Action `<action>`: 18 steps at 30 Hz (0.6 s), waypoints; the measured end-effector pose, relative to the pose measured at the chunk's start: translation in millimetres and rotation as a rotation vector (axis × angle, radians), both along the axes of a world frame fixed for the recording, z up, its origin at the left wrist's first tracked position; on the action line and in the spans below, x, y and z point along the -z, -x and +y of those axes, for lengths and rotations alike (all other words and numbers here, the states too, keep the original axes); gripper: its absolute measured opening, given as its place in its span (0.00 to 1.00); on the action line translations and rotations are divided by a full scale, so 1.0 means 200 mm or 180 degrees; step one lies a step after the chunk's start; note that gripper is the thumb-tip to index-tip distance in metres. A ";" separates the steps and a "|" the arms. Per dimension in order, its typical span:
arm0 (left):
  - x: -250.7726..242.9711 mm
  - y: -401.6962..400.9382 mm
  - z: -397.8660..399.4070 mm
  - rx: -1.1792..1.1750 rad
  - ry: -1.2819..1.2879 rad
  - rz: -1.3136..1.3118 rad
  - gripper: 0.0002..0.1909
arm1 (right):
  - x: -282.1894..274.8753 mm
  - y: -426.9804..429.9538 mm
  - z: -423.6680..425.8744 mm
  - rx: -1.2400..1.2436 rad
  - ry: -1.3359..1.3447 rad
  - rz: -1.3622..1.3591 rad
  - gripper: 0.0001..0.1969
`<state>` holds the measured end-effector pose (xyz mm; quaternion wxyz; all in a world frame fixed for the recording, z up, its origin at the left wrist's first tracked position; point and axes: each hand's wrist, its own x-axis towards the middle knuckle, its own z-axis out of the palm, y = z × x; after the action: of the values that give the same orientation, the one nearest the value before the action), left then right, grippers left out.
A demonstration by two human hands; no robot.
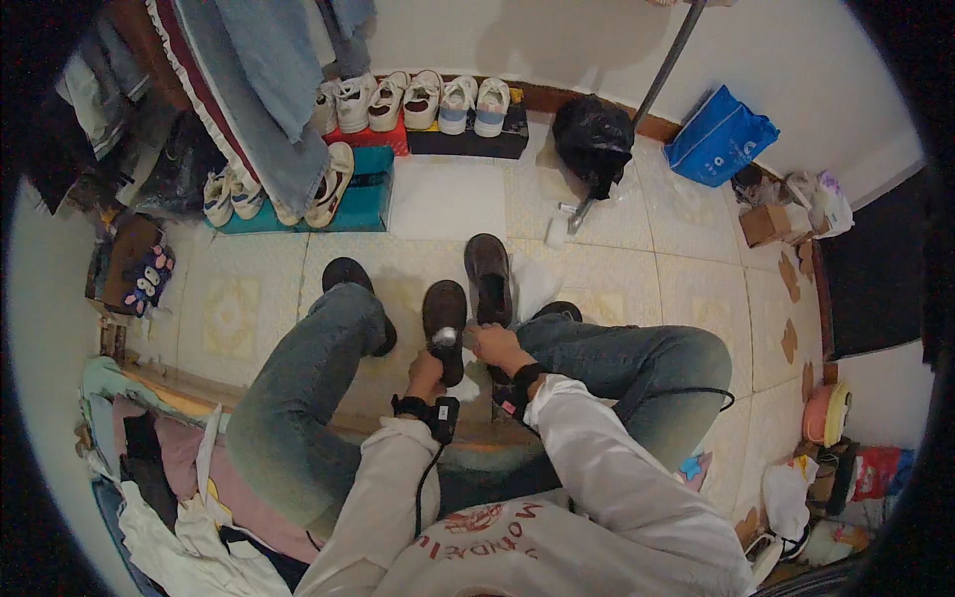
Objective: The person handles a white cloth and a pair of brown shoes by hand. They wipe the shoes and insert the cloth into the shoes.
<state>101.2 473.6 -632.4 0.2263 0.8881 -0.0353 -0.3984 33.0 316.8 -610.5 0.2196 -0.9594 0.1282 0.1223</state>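
Observation:
A dark brown shoe (pixel 445 300) points away from me, with a shiny silver patch or object at its opening. My left hand (pixel 425 371) grips this shoe by its heel end. To the right stands the matching brown shoe (pixel 486 257), its dark opening facing up. My right hand (pixel 498 347) is at the heel of that second shoe, fingers bent towards the first one. Whether it holds something small is too blurred to tell. White paper or cloth (pixel 466 386) lies between my wrists. A white plastic bag (pixel 534 285) sits beside the right shoe.
Several white sneakers (pixel 422 101) stand on shoeboxes, including a teal box (pixel 377 186). A black bag (pixel 593 138) hangs over a metal pole (pixel 666 67). A blue bag (pixel 720 138) leans on the wall. Clothes (pixel 171 515) lie at left. Both my wrists carry strapped devices with cables.

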 end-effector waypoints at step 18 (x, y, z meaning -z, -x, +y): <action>0.38 -0.06 0.04 -0.1052 0.0846 0.0591 0.24 | 0.00 -0.12 -0.55 0.1961 0.1169 -0.0596 0.11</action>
<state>113.8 482.1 -707.8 0.4058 0.8038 0.0795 -0.4277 57.3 206.2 -611.3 0.0810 -0.9062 0.4102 -0.0628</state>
